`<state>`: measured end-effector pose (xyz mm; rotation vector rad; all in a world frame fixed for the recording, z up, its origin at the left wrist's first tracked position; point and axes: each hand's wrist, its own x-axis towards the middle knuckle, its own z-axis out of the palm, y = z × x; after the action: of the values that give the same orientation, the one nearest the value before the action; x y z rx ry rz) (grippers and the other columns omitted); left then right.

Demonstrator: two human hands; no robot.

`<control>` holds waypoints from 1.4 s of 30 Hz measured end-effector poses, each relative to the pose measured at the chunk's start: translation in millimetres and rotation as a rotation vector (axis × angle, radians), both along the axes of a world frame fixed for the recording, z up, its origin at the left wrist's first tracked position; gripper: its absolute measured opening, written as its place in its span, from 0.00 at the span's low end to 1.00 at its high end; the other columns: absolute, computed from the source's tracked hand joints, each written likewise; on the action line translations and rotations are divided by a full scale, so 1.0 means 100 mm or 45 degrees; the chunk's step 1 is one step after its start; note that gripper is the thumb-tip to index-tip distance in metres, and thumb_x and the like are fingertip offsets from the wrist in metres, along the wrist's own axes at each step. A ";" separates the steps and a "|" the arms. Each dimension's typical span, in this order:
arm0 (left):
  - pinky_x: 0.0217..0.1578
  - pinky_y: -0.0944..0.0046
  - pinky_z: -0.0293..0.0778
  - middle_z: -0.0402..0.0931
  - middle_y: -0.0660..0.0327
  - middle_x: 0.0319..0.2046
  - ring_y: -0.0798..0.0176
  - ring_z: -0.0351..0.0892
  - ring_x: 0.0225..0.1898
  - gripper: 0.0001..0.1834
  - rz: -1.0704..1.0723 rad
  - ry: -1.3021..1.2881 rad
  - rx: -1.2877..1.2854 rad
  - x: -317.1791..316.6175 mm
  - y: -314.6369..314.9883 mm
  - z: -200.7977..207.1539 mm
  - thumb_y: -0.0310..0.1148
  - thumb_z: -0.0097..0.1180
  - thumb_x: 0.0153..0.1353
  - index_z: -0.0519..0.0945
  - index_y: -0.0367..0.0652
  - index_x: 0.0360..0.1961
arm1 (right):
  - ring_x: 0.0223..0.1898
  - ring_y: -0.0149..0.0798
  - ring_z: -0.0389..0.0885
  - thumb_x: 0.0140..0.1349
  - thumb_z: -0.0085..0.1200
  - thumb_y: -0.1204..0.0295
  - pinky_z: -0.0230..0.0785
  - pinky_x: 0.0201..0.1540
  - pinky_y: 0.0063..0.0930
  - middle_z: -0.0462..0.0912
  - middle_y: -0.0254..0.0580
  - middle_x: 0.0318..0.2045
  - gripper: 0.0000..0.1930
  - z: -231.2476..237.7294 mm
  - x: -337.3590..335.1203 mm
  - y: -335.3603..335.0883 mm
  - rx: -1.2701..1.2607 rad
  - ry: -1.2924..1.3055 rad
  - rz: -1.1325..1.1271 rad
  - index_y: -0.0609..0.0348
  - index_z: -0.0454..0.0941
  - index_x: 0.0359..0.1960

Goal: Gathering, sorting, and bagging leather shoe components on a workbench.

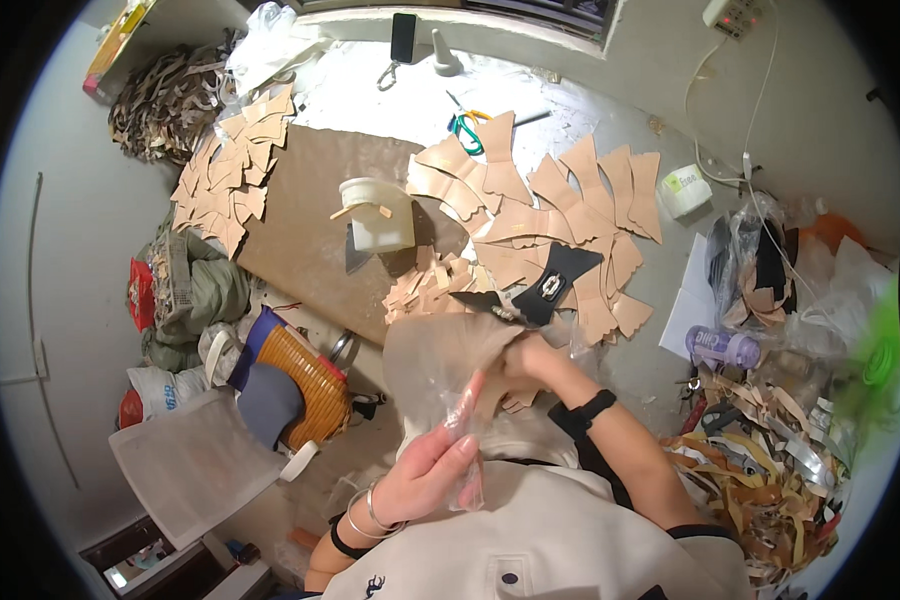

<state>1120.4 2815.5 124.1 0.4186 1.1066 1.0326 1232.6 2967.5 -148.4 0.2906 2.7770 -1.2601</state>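
Note:
My left hand (438, 462) is closed round the gathered edge of a clear plastic bag (425, 365), held in front of my chest. At the bag's right side is my right hand (526, 360), its fingers curled downward; their tips and whatever they hold are hidden. Just beyond it, a black bow-shaped piece (558, 285) with a pale oval ornament rests on the tan pieces (510, 262). Smaller tan scraps (435, 285) lie heaped behind the bag.
A white tub (382, 222) with a wooden stick stands on a brown sheet (305, 200). Green-handled scissors (467, 130) and a phone (403, 38) lie farther back. More tan pieces (240, 165) are at the left. A purple bottle (722, 347) and strip scraps (760, 480) crowd the right.

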 end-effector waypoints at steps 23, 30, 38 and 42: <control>0.25 0.70 0.72 0.78 0.65 0.20 0.65 0.77 0.20 0.33 -0.616 0.266 0.284 -0.17 0.01 0.05 0.32 0.43 0.68 0.45 0.33 0.68 | 0.69 0.61 0.45 0.46 0.53 0.81 0.64 0.54 0.60 0.51 0.52 0.67 0.30 -0.32 0.23 0.64 0.480 -0.650 -0.187 0.47 0.66 0.55; 0.26 0.73 0.71 0.79 0.68 0.20 0.70 0.77 0.20 0.33 -0.596 0.266 0.265 -0.29 0.05 0.01 0.32 0.45 0.67 0.48 0.26 0.66 | 0.55 0.38 0.70 0.49 0.43 0.86 0.63 0.56 0.29 0.71 0.43 0.53 0.29 0.52 1.08 1.06 -0.500 0.230 -1.268 0.60 0.63 0.57; 0.26 0.73 0.71 0.79 0.67 0.22 0.71 0.77 0.21 0.32 -0.615 0.328 0.238 -0.35 0.15 0.01 0.31 0.45 0.67 0.48 0.26 0.66 | 0.44 0.33 0.76 0.53 0.54 0.78 0.68 0.47 0.27 0.79 0.43 0.44 0.21 0.15 1.92 1.61 -0.760 -0.460 -1.402 0.65 0.74 0.51; 0.28 0.72 0.72 0.79 0.64 0.22 0.71 0.78 0.22 0.32 -0.583 0.240 0.193 -0.32 0.10 -0.03 0.28 0.44 0.68 0.47 0.28 0.67 | 0.36 0.30 0.79 0.47 0.63 0.74 0.71 0.39 0.25 0.82 0.40 0.36 0.19 0.16 1.54 1.70 -0.945 -0.455 -1.219 0.69 0.78 0.43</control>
<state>1088.8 2825.4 121.4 0.8620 1.0357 0.6809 1386.2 3137.9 -132.0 1.6533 1.6618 -1.9945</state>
